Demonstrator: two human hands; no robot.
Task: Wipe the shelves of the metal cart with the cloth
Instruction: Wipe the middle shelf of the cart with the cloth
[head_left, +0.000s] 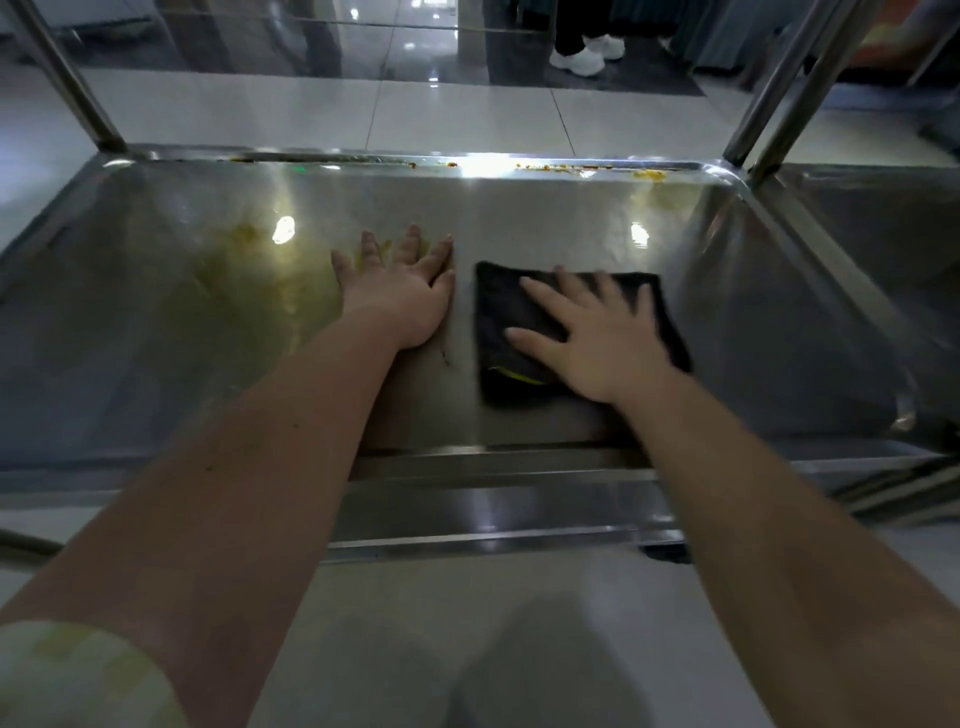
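Where the shelf (545, 218) runs long from left to right, a yellow-green smear (249, 280) covers its left part. Left hand (402, 293) lies flat on the metal at the smear's right edge, grip apart, fingers spread, holding nothing. Just beside it to the right, not touching, is the cloth (498, 312): dark, roughly square, flat on the shelf near the middle. Right hand (597, 338) presses on top of it, palm down, grip apart, fingers straight and splayed, not curled round the fabric. So the smear lies left of the cloth, with the left hand between. The stroke likely goes leftward along the long axis. Orange crumbs (561, 167) sit on the far rim, mostly right of centre. A yellow mark shows at the cloth's near edge. No writing, brand or label is readable.
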